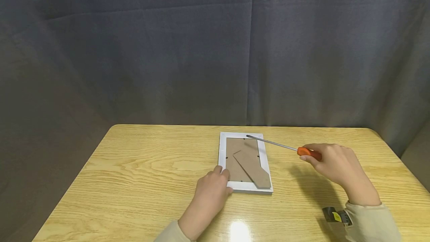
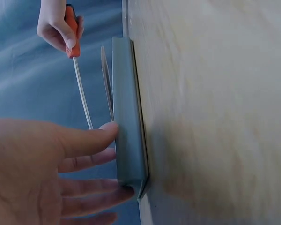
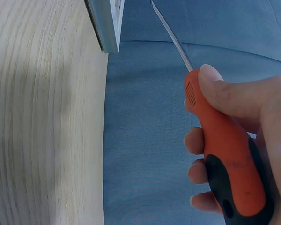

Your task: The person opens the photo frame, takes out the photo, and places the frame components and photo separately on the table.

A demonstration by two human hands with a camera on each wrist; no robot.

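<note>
A white picture frame (image 1: 222, 148) lies face down on the table, its brown backing board (image 1: 235, 167) and folding stand (image 1: 256, 174) upward. Small dark tabs sit along the inner edges. My left hand (image 1: 211, 188) grips the near left corner; in the left wrist view its thumb (image 2: 91, 140) rests along the near side and the fingers reach round the corner. My right hand (image 1: 337, 163) holds a screwdriver (image 3: 229, 154) by its orange and black handle. The thin metal shaft (image 1: 275, 143) points left, its tip over the frame's far edge, seemingly apart from it.
The wooden table (image 1: 151, 174) extends on both sides of the frame. A dark grey curtain (image 1: 188, 66) hangs behind its far edge. A black strap with a yellow mark (image 1: 337, 216) is on the right wrist.
</note>
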